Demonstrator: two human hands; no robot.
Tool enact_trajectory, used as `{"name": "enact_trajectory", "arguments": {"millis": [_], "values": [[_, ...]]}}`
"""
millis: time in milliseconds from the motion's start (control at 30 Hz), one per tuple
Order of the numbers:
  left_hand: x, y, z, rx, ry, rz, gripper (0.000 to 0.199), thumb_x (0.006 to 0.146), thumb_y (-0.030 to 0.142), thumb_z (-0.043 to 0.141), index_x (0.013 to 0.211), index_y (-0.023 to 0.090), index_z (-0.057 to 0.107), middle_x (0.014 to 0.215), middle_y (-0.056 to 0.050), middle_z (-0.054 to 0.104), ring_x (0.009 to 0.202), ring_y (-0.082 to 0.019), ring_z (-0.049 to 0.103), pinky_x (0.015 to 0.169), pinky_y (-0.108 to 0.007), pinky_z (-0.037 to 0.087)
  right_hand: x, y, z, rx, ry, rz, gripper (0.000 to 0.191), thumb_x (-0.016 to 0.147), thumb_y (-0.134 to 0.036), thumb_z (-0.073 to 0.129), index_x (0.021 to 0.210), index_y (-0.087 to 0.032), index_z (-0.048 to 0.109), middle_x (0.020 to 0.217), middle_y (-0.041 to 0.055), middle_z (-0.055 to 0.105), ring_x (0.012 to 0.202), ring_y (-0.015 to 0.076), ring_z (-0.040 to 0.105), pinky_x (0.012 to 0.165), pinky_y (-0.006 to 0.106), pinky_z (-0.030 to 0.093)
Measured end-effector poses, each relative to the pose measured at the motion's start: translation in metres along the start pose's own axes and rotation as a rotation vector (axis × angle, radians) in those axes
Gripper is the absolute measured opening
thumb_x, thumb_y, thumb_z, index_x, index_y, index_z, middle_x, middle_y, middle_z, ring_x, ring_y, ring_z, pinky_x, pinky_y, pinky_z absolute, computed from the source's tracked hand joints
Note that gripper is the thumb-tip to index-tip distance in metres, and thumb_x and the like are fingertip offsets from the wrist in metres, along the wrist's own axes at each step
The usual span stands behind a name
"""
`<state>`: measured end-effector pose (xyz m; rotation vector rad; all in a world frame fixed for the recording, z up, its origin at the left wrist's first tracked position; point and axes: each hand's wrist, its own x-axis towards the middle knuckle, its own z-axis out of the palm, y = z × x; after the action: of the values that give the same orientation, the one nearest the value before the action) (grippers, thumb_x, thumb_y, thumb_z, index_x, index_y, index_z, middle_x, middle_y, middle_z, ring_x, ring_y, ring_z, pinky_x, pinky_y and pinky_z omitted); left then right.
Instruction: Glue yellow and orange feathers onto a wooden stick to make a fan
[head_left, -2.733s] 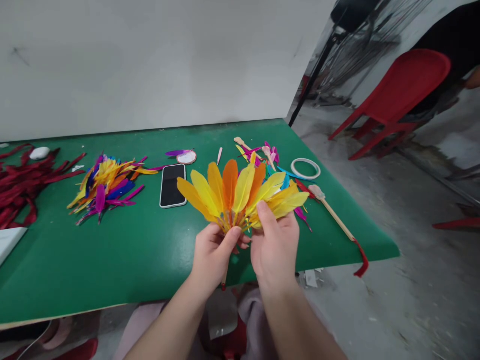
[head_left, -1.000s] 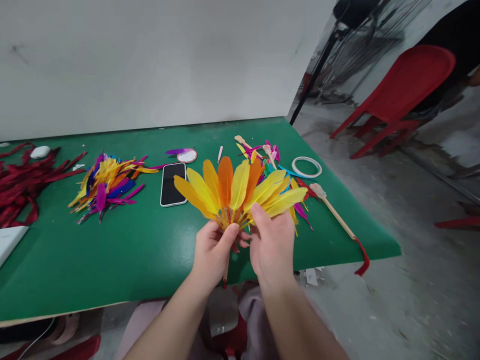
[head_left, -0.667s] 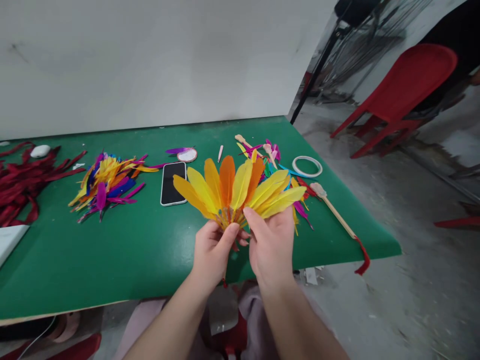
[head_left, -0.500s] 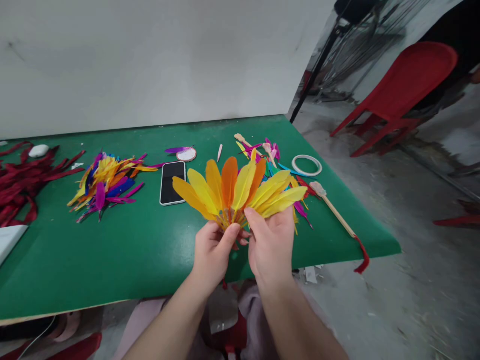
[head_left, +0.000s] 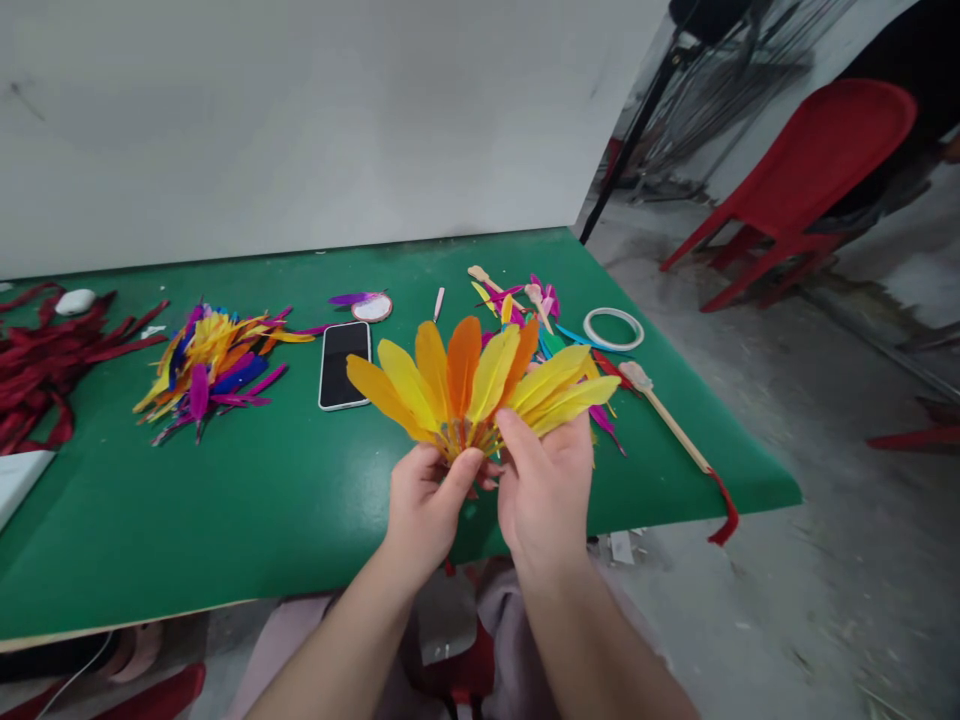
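Observation:
A fan of yellow and orange feathers (head_left: pixel 463 372) is spread out above the near side of the green table. My left hand (head_left: pixel 426 505) is closed on the gathered quill ends, its thumb lying across them. Close beside it, my right hand (head_left: pixel 546 490) pinches the feathers at the right side of the fan between thumb and fingers. The lower tips of the quills are partly hidden behind my fingers.
On the green table (head_left: pixel 300 530) are a phone (head_left: pixel 345 365), a feather pile (head_left: pixel 221 360), dark red ribbons (head_left: pixel 45 370), a tape roll (head_left: pixel 613 329) and a wooden stick with red tassel (head_left: pixel 675 430). A red chair (head_left: pixel 814 170) stands right.
The right side of the feather fan has shifted slightly right along with my right hand. Both hands keep their hold.

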<state>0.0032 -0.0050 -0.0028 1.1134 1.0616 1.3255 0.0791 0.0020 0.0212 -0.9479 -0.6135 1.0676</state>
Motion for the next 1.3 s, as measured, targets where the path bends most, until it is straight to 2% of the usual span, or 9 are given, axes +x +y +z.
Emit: {"name": "enact_trajectory", "arguments": {"millis": [167, 267, 367, 533, 767, 900, 1100, 1300], "values": [[0.0005, -0.0014, 0.0, -0.064, 0.034, -0.055, 0.038, 0.069, 0.051, 0.065, 0.064, 0.015, 0.056, 0.054, -0.004, 0.067, 0.045, -0.014, 0.062, 0.042, -0.022, 0.048, 0.0023, -0.0007, -0.0005, 0.022, -0.001, -0.052, 0.021, 0.073, -0.029, 0.065, 0.09, -0.023, 0.052, 0.08, -0.0033, 0.065, 0.05, 0.0077, 0.054, 0.04, 0.019, 0.042], [0.0011, 0.0007, 0.0008, -0.067, 0.058, -0.06, 0.04, 0.067, 0.053, 0.066, 0.063, 0.014, 0.056, 0.053, -0.004, 0.067, 0.045, -0.014, 0.062, 0.041, -0.022, 0.047, 0.0041, -0.0001, -0.001, -0.008, 0.031, -0.059, 0.019, 0.074, -0.031, 0.065, 0.087, -0.022, 0.055, 0.078, -0.0019, 0.066, 0.056, 0.0096, 0.057, 0.049, 0.023, 0.047], [0.0012, 0.0018, 0.0013, -0.06, 0.061, -0.057, 0.04, 0.066, 0.053, 0.067, 0.062, 0.015, 0.056, 0.053, -0.005, 0.067, 0.045, -0.014, 0.062, 0.041, -0.021, 0.047, 0.0053, 0.0005, -0.0009, -0.004, 0.061, -0.074, 0.017, 0.072, -0.029, 0.067, 0.085, -0.021, 0.058, 0.079, -0.0011, 0.066, 0.061, 0.0107, 0.059, 0.051, 0.023, 0.048], [0.0015, -0.0016, -0.0003, -0.015, 0.047, -0.017, 0.038, 0.068, 0.052, 0.065, 0.06, 0.016, 0.057, 0.056, -0.005, 0.069, 0.047, -0.016, 0.064, 0.041, -0.023, 0.049, 0.0055, 0.0007, -0.0005, 0.013, 0.079, -0.098, 0.014, 0.072, -0.025, 0.068, 0.081, -0.021, 0.058, 0.076, -0.0018, 0.067, 0.064, 0.0108, 0.061, 0.059, 0.025, 0.051], [0.0025, -0.0053, -0.0049, 0.085, -0.016, 0.074, 0.026, 0.076, 0.039, 0.061, 0.062, 0.017, 0.062, 0.057, -0.004, 0.069, 0.049, -0.015, 0.065, 0.043, -0.021, 0.05, 0.0058, 0.0005, -0.0004, 0.031, 0.082, -0.094, 0.018, 0.071, -0.025, 0.068, 0.087, -0.022, 0.059, 0.082, 0.0, 0.066, 0.082, 0.015, 0.063, 0.071, 0.03, 0.051], [0.0022, -0.0052, -0.0044, 0.049, -0.003, 0.062, 0.024, 0.076, 0.037, 0.062, 0.062, 0.017, 0.061, 0.057, -0.004, 0.07, 0.048, -0.015, 0.065, 0.042, -0.021, 0.05, 0.0057, 0.0005, -0.0003, 0.024, 0.08, -0.085, 0.02, 0.071, -0.026, 0.068, 0.088, -0.022, 0.059, 0.083, 0.0006, 0.066, 0.081, 0.015, 0.063, 0.067, 0.028, 0.051], [0.0028, -0.0051, -0.0024, 0.019, 0.011, 0.024, 0.029, 0.073, 0.043, 0.063, 0.063, 0.016, 0.059, 0.056, -0.004, 0.069, 0.048, -0.015, 0.064, 0.042, -0.022, 0.05, 0.005, 0.0001, -0.0006, -0.005, 0.085, -0.074, 0.021, 0.071, -0.028, 0.068, 0.089, -0.021, 0.058, 0.085, 0.0014, 0.067, 0.079, 0.0152, 0.064, 0.063, 0.027, 0.051], [0.0027, -0.0029, -0.0007, -0.031, 0.03, -0.03, 0.036, 0.069, 0.05, 0.065, 0.061, 0.016, 0.057, 0.054, -0.004, 0.068, 0.047, -0.015, 0.064, 0.041, -0.022, 0.048, 0.0057, -0.0004, 0.0002, -0.015, 0.094, -0.054, 0.021, 0.07, -0.029, 0.068, 0.086, -0.02, 0.057, 0.08, 0.0007, 0.067, 0.066, 0.0123, 0.062, 0.05, 0.022, 0.048]]}}
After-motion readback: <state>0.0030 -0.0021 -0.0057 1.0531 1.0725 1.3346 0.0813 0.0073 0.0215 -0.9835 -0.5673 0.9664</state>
